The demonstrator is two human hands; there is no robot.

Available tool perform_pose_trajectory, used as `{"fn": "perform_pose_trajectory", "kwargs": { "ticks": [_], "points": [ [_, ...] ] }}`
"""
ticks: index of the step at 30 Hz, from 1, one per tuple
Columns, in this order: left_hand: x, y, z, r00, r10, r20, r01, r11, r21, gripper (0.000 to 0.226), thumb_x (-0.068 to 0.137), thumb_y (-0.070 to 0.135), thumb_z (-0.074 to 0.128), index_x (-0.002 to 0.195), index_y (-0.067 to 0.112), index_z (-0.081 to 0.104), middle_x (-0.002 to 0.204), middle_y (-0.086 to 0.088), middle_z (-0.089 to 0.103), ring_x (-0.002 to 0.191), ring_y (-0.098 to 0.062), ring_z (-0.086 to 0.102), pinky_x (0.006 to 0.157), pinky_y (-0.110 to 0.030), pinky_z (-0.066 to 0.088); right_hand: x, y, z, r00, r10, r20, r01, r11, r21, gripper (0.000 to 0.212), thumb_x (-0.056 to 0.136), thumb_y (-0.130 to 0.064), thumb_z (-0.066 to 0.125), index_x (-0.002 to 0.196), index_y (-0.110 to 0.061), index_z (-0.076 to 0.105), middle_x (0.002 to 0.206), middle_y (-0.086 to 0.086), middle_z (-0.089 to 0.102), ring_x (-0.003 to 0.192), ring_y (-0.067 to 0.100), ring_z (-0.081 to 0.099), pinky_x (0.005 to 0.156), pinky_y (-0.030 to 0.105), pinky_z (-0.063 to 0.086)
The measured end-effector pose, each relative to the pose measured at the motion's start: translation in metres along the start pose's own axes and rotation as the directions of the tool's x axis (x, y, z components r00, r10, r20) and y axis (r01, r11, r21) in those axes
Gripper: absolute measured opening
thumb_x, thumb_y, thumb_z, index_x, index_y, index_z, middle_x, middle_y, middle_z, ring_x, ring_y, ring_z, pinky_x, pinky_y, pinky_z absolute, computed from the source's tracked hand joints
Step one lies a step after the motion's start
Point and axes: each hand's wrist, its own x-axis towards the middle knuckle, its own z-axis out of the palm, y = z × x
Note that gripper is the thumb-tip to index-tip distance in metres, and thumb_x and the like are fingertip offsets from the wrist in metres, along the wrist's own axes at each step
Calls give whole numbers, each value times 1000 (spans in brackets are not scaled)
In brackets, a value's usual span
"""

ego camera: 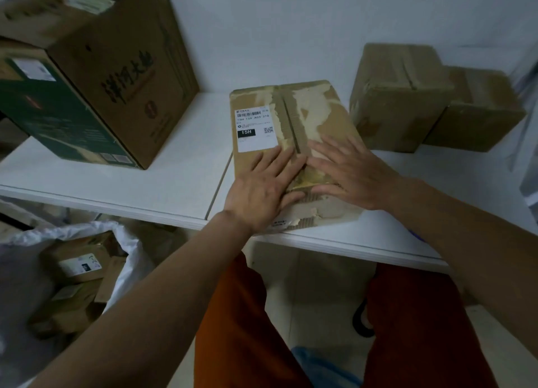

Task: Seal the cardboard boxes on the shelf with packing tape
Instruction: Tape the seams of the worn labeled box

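A flat cardboard box (314, 116) with a white shipping label (256, 128) lies on the white shelf (174, 180), its near end at the shelf's front edge. Torn paper patches mark its top, and a strip of shiny tape (305, 180) runs across the centre seam near my hands. My left hand (265, 192) lies flat on the left flap with fingers straight. On the right flap my right hand (349, 172) presses down flat, fingers spread. Both thumbs meet near the seam. No tape roll is in view.
A large brown box with printed characters (122, 67) stands at the left on the shelf, beside a dark green box (52, 116). Two smaller cardboard boxes (398, 96) (477, 111) sit at the back right. Below left, a white sack (87, 271) holds several parcels.
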Motion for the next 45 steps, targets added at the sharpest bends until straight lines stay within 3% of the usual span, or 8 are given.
{"fn": "perform_pose_trajectory", "kwargs": {
  "ticks": [12,16,19,21,27,33,39,45],
  "points": [
    [-4,6,3,989,-87,-117,74,991,-111,67,94,63,38,133,12,58,140,-8,52,133,-24,47,110,-41,38,-25,36,17,977,-120,-176,131,990,52,61,94,-51,34,144,-15,37,151,16,31,140,35,27,112,44,20],
    [6,9,-13,861,-454,-228,344,851,-398,42,95,47,48,117,17,67,131,-3,60,120,-21,54,98,-43,48,-26,27,16,931,246,-269,-73,849,523,58,98,-40,37,147,-9,29,157,10,17,144,21,17,113,35,24],
    [7,7,-9,679,-732,47,664,587,-463,58,93,49,53,143,24,40,158,-6,24,144,-25,21,115,-43,23,-13,8,21,830,541,-133,-235,556,797,54,101,-29,38,150,-15,21,157,3,17,140,15,23,106,22,22],
    [6,7,-6,580,-802,143,678,378,-630,63,92,44,58,146,23,33,156,-3,28,142,-22,28,116,-42,27,-6,2,27,753,643,-144,-250,480,841,48,101,-23,36,147,-13,28,148,6,35,131,18,38,99,20,29],
    [-2,10,-21,527,-784,327,509,-16,-861,70,93,29,61,151,20,21,142,5,42,121,-11,47,89,-20,46,-10,-1,13,704,710,33,-246,200,949,46,102,-18,36,147,-11,28,136,3,46,124,16,44,95,20,31],
    [-19,19,-29,457,-686,566,464,-359,-810,62,90,40,62,145,38,33,138,-1,53,106,-15,57,84,-37,48,-17,-3,4,658,700,278,-203,-190,961,27,97,-26,48,123,-19,55,118,4,61,94,15,58,84,32,47],
    [-19,9,-58,494,-636,593,488,-362,-794,37,94,33,56,130,37,47,111,-6,66,95,-27,63,67,-42,53,-21,-13,-11,697,645,314,-141,-306,941,31,96,-19,52,127,-16,55,110,2,64,100,20,60,93,38,47],
    [19,5,-106,610,-675,416,355,-237,-904,36,93,28,60,125,39,51,110,-1,69,95,-22,66,73,-39,52,-31,6,-64,655,739,160,50,-253,966,37,94,-21,55,131,-17,54,118,3,64,109,22,61,99,43,47]
  ]
}}
